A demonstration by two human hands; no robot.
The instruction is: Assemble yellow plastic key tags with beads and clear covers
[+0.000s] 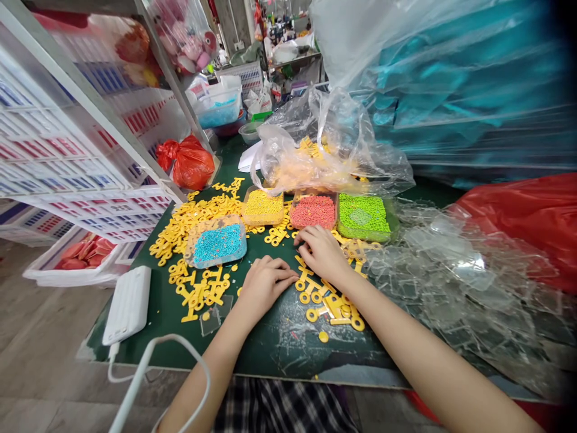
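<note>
Over the middle of the green table, my left hand [265,279] is closed, thumb and fingers brought together at the tips. Whatever it may hold is too small to make out. My right hand [322,249] is bent just in front of the tray of pink beads [313,211], its fingertips curled in and what they hold, if anything, hidden. Yellow ring-ended plastic pieces [318,291] lie beneath and beside the right hand. A tray of yellow beads [264,206] and a tray of green beads [364,215] flank the pink one. Left of my hands sits a tray of blue beads [219,243].
Many yellow pieces [198,216] are heaped at left. Clear plastic squares [455,288] pile up at right. An open plastic bag [333,156] with yellow parts lies behind the trays. A white power bank [127,305] with a cable [148,349] rests at the left edge.
</note>
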